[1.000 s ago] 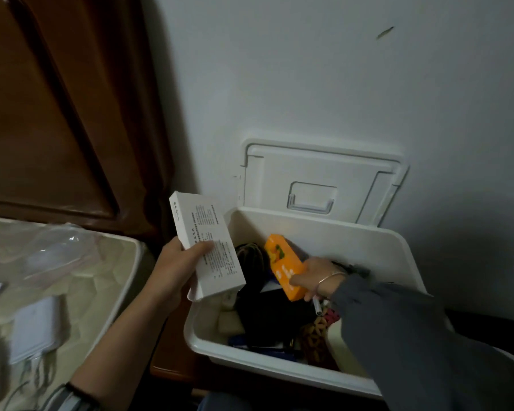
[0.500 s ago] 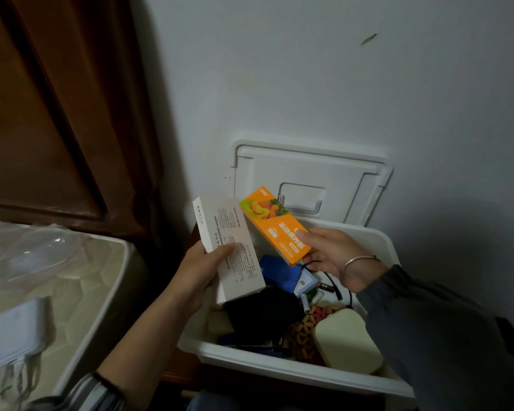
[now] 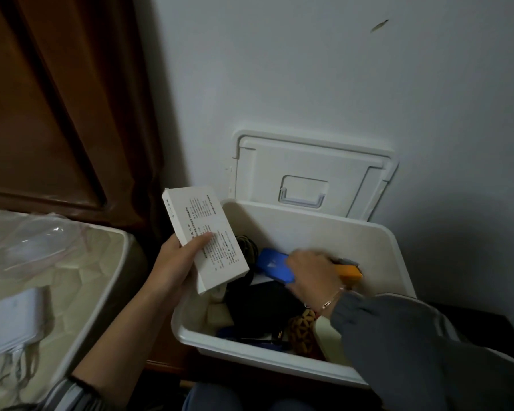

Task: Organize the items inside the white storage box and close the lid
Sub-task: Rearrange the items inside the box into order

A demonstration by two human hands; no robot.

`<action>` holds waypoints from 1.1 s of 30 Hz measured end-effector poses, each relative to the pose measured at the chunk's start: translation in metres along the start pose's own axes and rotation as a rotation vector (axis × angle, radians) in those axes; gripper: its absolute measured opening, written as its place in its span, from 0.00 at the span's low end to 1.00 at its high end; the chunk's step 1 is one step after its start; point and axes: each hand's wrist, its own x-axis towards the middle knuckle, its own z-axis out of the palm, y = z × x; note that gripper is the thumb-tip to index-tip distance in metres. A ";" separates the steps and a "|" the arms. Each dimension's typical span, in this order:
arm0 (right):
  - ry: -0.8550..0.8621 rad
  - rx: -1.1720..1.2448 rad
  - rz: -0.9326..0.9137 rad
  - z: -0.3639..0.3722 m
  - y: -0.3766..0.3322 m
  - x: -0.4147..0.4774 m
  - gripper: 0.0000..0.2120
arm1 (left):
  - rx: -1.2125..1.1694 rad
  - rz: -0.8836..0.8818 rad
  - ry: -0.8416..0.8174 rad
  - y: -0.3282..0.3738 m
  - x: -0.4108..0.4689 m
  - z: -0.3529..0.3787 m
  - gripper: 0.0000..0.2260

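The white storage box (image 3: pixel 398 250) stands open against the wall, its lid (image 3: pixel 312 170) leaning upright behind it. My left hand (image 3: pixel 175 262) grips a white printed carton (image 3: pixel 204 235) above the box's left rim. My right hand (image 3: pixel 315 274) is down inside the box, holding an orange carton (image 3: pixel 350 272) against the far right inner wall. A blue item (image 3: pixel 272 264) lies just left of that hand. Black things (image 3: pixel 258 304) and a brown patterned item (image 3: pixel 301 330) fill the bottom.
A bed with a pale mattress (image 3: pixel 80 280) lies to the left, carrying a white charger block (image 3: pixel 15 321) with cable and clear plastic wrap (image 3: pixel 39 235). A dark wooden headboard (image 3: pixel 57 99) rises behind it. The box sits on a wooden stand (image 3: pixel 163 348).
My right hand has brought the orange carton down from above the box to the inside of its right back wall. The white carton in my left hand has stayed almost in place.
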 end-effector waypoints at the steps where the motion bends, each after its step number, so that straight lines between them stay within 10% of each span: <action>1: -0.048 0.049 -0.183 0.009 -0.014 0.002 0.20 | -0.020 -0.007 -0.009 0.000 0.000 0.000 0.17; 8: -0.272 -0.099 -0.381 0.056 -0.038 0.008 0.43 | -0.104 -0.043 -0.035 -0.002 0.000 -0.005 0.17; 22: -0.275 0.012 -0.337 0.012 0.008 -0.016 0.16 | -0.025 -0.006 -0.023 -0.002 -0.004 -0.002 0.17; 33: 0.050 1.714 0.249 -0.072 0.017 -0.044 0.11 | 0.155 -0.013 -0.138 -0.006 -0.005 0.049 0.15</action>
